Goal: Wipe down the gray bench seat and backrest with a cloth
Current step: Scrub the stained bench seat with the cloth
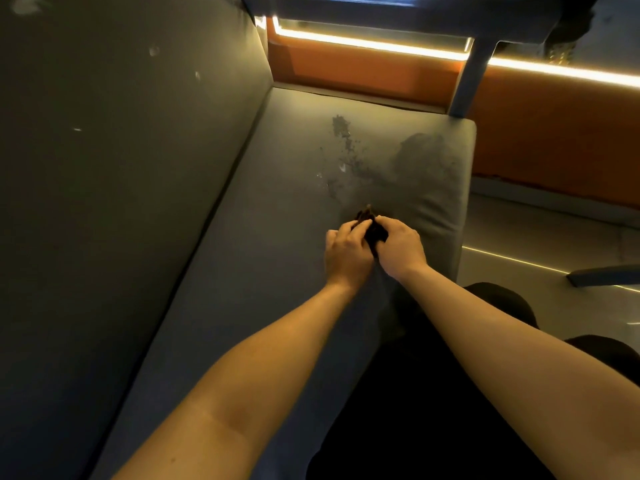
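Cloth (pixel 372 230) is a dark little wad pinched between both hands, low over the gray bench seat (pixel 277 220), just on the near side of the dark blotchy stain (pixel 408 157) that spreads toward the seat's far corner. Left hand (pixel 348 252) has its fingers curled round one side of it and right hand (pixel 401 249) grips the other, so neither is free. Whether the wad actually touches the cushion can't be told from this angle. Looks like the person is folding or bunching it to get a good face ready for the stain, so most of the job is left to do imo. To do this bit well, fold it flat rather than balling it, so a broad pad meets the fabric. Then work from the rim of the blotch inward so the mess doesn't spread, pressing firmly since the cushion will give. Backrest (pixel 121 168) on the left has a few pale flecks (pixel 154 50) high up that want a pass too. Containers: none in view, no bucket or spray bottle, so nothing to report inside anything. Beyond the seat there's an orange wall panel (pixel 363 71), a glowing light strip (pixel 367 41) and a gray table leg (pixel 471 77).
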A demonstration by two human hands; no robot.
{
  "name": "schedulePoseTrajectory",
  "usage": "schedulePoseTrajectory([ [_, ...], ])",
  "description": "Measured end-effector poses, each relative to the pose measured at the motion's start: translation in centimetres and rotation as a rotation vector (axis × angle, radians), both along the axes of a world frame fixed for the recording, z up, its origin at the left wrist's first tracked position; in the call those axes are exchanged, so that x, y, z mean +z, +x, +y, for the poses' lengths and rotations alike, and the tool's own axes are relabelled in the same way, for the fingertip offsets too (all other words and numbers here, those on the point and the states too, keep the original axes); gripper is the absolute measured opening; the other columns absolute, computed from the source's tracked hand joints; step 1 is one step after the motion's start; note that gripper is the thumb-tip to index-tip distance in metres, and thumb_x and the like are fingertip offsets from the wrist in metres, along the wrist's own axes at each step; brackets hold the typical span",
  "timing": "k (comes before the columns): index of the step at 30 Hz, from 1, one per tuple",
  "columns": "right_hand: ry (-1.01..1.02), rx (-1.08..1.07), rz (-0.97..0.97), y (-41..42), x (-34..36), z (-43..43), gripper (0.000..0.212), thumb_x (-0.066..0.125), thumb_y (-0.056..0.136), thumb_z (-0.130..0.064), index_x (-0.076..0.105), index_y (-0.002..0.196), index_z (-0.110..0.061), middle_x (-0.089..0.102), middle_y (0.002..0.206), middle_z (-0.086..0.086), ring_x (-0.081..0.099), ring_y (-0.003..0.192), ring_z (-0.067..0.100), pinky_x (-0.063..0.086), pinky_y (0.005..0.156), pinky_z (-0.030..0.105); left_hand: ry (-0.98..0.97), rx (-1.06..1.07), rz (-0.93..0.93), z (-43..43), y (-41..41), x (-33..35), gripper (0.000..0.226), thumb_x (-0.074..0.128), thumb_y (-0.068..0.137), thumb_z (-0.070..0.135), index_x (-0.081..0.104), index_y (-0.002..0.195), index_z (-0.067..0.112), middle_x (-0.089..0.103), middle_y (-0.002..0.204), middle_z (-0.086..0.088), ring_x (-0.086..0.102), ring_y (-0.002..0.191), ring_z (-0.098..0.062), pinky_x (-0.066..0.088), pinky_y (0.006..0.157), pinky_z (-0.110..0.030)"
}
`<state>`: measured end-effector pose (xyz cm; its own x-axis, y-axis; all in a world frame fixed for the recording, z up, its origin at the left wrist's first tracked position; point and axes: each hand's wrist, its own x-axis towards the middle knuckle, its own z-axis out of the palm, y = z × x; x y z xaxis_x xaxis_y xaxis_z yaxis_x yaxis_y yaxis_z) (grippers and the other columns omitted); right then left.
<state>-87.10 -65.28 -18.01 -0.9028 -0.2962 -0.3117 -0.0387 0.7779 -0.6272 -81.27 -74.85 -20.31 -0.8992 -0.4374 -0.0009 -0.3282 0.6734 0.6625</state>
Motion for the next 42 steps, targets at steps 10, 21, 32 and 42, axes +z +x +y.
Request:
schedulePoseTrajectory([
  [10,0.142,0.174,0.057,-3.6,1.2,-1.6,0.057,0.047,0.102,-0.012,0.035,0.157,-0.019,0.027,0.166,0.0,0.015,0.155,0.022,0.016,0.126,0.038,-0.067,0.323,0.167,-9.3,-6.0,1.2,0.042,0.045,0.097,0.001,0.064,0.133,0.007,0.053,0.146,-0.018,0.048,0.127,-0.04,0.031,0.111,-0.035],
  [21,0.235,0.142,0.033,-8.3,0.2,-1.4,0.061,0.047,0.102,-0.016,0.029,0.159,-0.025,0.022,0.168,-0.004,0.012,0.156,0.02,0.023,0.125,0.045,-0.05,0.088,0.047,-3.4,-10.0,-0.8,0.041,0.047,0.099,0.004,0.064,0.135,0.009,0.057,0.143,-0.016,0.05,0.127,-0.037,0.041,0.108,-0.043],
  [32,0.216,0.193,-0.022,-9.3,1.0,0.2,0.057,0.048,0.104,-0.022,0.033,0.158,-0.032,0.025,0.166,-0.013,0.015,0.155,0.013,0.029,0.118,0.049,-0.268,0.267,0.127,-9.9,-11.5,-0.7,0.041,0.047,0.097,0.005,0.065,0.132,0.013,0.058,0.141,-0.012,0.046,0.13,-0.038,0.038,0.109,-0.048],
  [42,0.14,0.194,-0.013,-9.6,0.1,0.9,0.058,0.053,0.102,-0.02,0.036,0.157,-0.028,0.03,0.164,-0.009,0.02,0.154,0.015,0.025,0.122,0.039,-0.186,0.078,0.016,-3.0,-12.7,-1.0,0.04,0.042,0.102,0.009,0.062,0.137,0.012,0.062,0.135,-0.014,0.049,0.111,-0.035,0.041,0.095,-0.041],
])
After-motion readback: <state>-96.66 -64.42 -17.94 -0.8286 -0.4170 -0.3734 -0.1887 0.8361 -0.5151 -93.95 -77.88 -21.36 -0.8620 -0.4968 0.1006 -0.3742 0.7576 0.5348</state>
